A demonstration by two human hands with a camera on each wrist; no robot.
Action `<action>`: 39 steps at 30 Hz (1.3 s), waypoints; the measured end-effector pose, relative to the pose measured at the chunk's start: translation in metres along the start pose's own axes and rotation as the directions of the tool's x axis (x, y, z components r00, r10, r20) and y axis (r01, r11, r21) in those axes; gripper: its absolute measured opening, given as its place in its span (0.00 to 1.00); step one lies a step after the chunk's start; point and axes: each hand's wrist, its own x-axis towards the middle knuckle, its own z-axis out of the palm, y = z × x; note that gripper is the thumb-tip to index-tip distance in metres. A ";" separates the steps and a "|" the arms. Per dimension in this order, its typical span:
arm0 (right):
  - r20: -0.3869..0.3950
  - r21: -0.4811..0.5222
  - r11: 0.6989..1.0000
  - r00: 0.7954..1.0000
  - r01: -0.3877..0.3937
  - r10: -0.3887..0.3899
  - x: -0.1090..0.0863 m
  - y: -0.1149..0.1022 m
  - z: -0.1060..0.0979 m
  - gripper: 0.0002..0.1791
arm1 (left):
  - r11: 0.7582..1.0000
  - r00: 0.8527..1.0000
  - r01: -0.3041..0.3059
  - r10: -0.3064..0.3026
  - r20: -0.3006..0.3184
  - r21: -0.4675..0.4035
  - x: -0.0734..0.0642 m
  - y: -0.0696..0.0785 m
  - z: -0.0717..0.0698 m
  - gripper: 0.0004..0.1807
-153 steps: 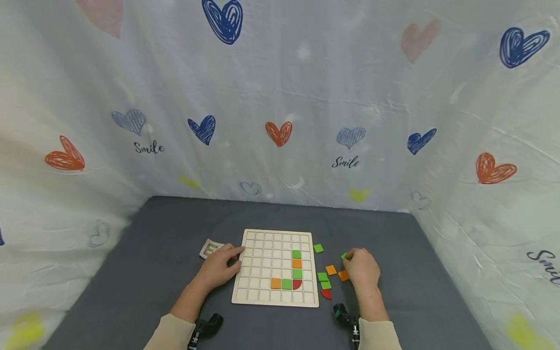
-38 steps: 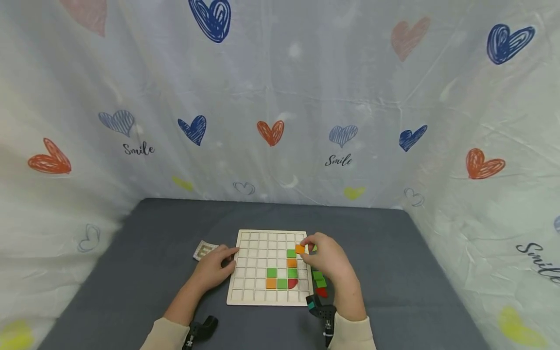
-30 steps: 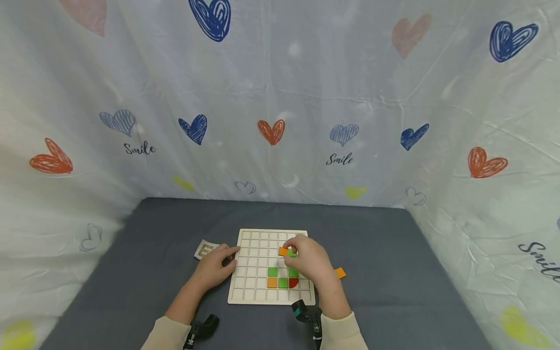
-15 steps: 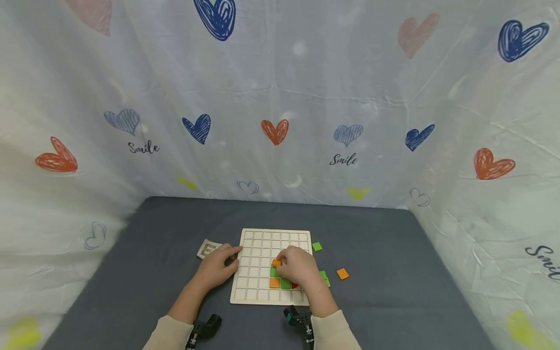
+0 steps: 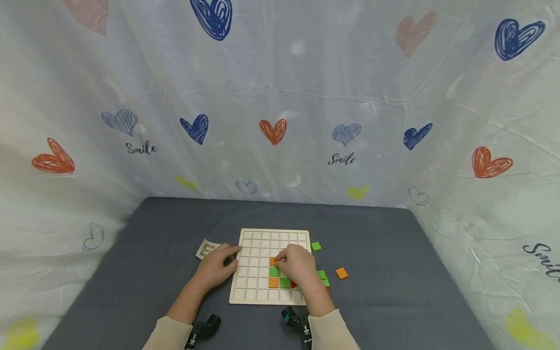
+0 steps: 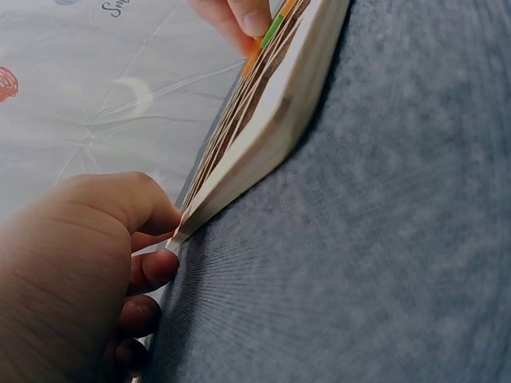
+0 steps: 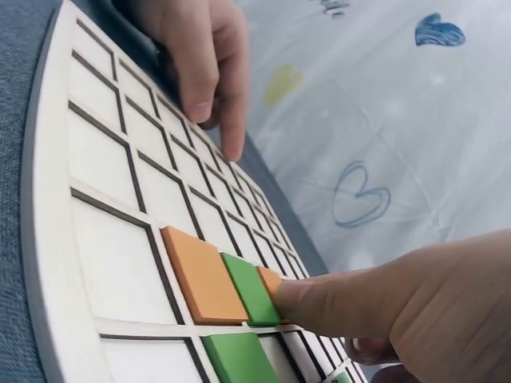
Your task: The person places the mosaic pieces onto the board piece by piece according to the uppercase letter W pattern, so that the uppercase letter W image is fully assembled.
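A pale wooden grid board (image 5: 251, 294) lies on the dark table. At its left edge rest the thumb and index finger of my left hand (image 5: 214, 267), spread apart; in the left wrist view its other fingers curl below. My right hand (image 5: 299, 266), over the board's right half, pinches an orange tile (image 5: 272, 261) at a cell. In the right wrist view the thumb (image 7: 299, 299) lies against that tile. Below it sit a green tile (image 5: 274, 271) and another orange tile (image 5: 273, 282), with a second green tile (image 5: 284, 283) and a red piece (image 5: 293, 285) beside. My right hand hides cells behind it.
Right of the board lie loose pieces: a green tile (image 5: 316, 246), an orange tile (image 5: 341, 273), more green tiles (image 5: 321, 274) and a partly hidden red piece (image 5: 327, 291). A small patterned card (image 5: 205, 248) lies behind my left hand. A heart-printed curtain (image 5: 306, 97) surrounds the table.
A green tile from the right now sits above the lower orange one. Then my right hand carried another orange tile leftward onto the board, above that green one. My left hand stayed at the edge.
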 end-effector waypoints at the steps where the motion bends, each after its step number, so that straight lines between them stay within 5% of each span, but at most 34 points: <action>1: -0.006 -0.006 1.000 1.000 0.004 -0.004 0.000 0.000 0.000 0.03 | 1.000 1.000 -0.001 0.001 0.000 0.000 0.000 0.000 0.000 0.21; 10: -0.037 0.032 0.999 0.999 0.007 -0.006 -0.003 0.012 -0.015 0.10 | 1.000 1.000 -0.009 0.009 -0.011 0.002 0.000 0.001 0.000 0.21; 20: -0.125 0.049 0.982 0.974 -0.183 0.188 -0.005 0.050 -0.040 0.16 | 1.000 1.000 0.001 -0.001 -0.001 0.007 0.001 -0.002 0.002 0.21; 28: -0.080 0.012 0.957 0.954 -0.290 0.290 -0.004 0.071 -0.041 0.25 | 1.000 1.000 0.004 -0.004 -0.001 0.001 0.000 -0.002 0.001 0.21; 39: -0.119 0.031 0.938 0.931 -0.344 0.345 -0.004 0.077 -0.038 0.18 | 1.000 1.000 -0.002 0.002 -0.009 0.006 0.000 -0.001 0.001 0.21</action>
